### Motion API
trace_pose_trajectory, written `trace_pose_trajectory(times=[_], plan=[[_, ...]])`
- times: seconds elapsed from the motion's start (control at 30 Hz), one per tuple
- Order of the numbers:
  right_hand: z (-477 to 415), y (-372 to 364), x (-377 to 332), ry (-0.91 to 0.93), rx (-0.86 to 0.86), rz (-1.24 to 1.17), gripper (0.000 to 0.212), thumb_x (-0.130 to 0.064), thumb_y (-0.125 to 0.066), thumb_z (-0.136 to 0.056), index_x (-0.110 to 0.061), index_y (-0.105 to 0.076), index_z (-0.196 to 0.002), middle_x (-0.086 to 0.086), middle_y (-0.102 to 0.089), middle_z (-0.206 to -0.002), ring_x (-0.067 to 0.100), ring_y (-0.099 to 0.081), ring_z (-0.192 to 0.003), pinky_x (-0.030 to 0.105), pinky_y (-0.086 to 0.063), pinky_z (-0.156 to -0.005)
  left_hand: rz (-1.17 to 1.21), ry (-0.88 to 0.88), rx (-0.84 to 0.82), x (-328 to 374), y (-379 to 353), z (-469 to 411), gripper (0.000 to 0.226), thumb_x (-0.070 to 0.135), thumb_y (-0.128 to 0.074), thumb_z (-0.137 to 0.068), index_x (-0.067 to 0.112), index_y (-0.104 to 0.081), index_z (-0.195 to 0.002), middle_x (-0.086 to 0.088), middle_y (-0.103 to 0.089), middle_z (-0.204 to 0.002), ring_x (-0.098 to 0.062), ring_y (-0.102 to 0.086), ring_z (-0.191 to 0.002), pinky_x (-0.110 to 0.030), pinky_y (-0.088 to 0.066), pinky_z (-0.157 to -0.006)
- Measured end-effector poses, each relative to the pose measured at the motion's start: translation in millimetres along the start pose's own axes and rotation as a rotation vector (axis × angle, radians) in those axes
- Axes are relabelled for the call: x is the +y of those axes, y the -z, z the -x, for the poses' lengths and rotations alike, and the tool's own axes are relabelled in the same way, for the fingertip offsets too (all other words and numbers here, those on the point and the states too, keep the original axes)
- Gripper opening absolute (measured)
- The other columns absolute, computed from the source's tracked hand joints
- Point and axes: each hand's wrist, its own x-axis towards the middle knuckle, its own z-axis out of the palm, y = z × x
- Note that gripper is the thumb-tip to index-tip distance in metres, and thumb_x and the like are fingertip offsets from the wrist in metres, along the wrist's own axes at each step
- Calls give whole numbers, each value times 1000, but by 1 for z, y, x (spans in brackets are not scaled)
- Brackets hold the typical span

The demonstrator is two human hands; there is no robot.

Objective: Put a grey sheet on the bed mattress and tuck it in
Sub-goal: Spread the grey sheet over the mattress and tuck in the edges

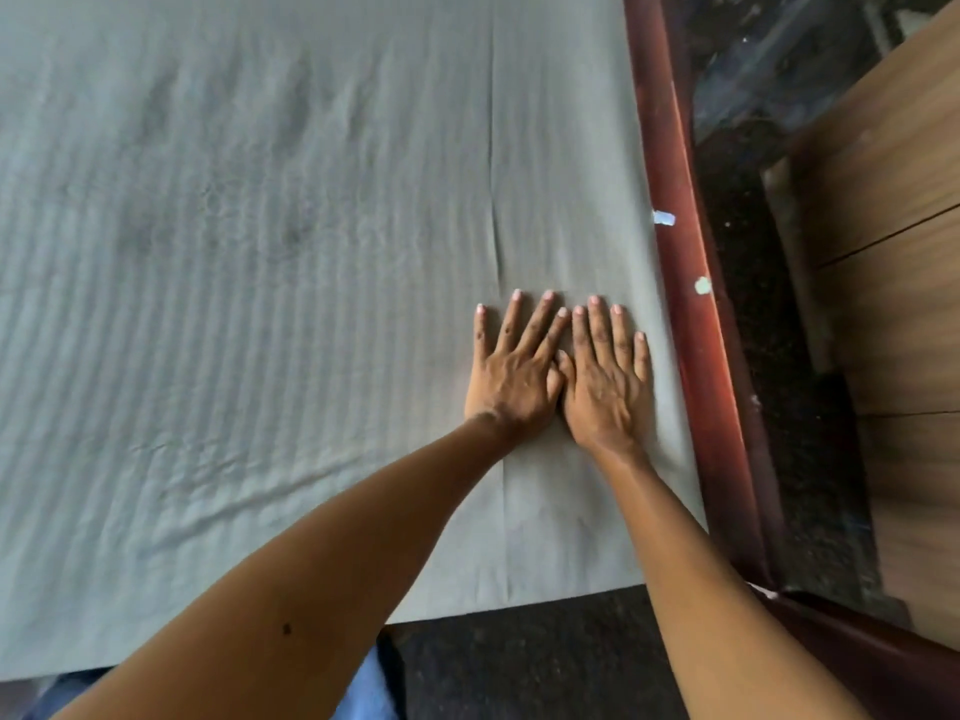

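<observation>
Wide flat grey cotton sheet lies open to the left and ahead: nothing stands on it, only low ripples and one long crease. To the right, a dark red wooden bed rail runs just beside the right hand. Past it, a narrow dark speckled floor strip, hemmed by a brown wood-grain cabinet.

single head view, worn high, tilted steeply down and forward over the near right corner of the bed. close range, arm's reach. wooden bed frame runs along the right, dark floor below.
</observation>
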Motion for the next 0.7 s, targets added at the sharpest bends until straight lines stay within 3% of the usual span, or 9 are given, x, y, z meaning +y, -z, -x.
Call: trace_pose_trajectory(times=[0.13, 0.27, 0.37, 0.53, 0.7], plan=[[18, 7, 27, -62, -25, 1, 58, -36, -25, -96, -4, -36, -142, 14, -33, -150, 29, -30, -139, 41, -17, -113, -36, -143, -43, 22, -1, 0, 66, 42, -3, -88, 24, -9, -151, 6, -1, -159, -23, 5, -146, -54, 8, -115], [25, 19, 28, -88, -25, -25, 62, -40, -26, -96, 1, -35, -142, 17, -32, -150, 34, -29, -139, 49, -23, -113, 18, -229, -11, 4, 11, 16, 61, 33, -28, -84, 14, -46, -139, -5, -40, -147, -27, -37, -137, -55, -24, -110], [25, 32, -16, -115, -2, -114, 62, -43, -30, -94, -4, -37, -142, 15, -32, -151, 35, -28, -140, 52, -14, -113, 43, -166, 71, -37, 18, 42, 60, 29, -30, -84, 11, -44, -140, -9, -39, -148, -30, -35, -137, -55, -17, -110], [36, 28, -150, 155, -41, -228, 52, -33, -38, -90, -11, -48, -136, 7, -43, -146, 31, -38, -135, 42, 3, -115, 107, 63, 124, -121, 31, 91, 67, 34, -22, -84, 10, -31, -146, -10, -23, -155, -29, -15, -144, -49, 2, -115], [56, 26, -235, 228, -129, -259, 52, -38, -33, -92, -18, -49, -136, 4, -41, -147, 30, -36, -137, 51, -11, -111, 81, 213, 172, -194, 33, 149, 64, 35, -19, -88, 12, -33, -145, -8, -23, -155, -30, -14, -144, -48, 0, -115]])
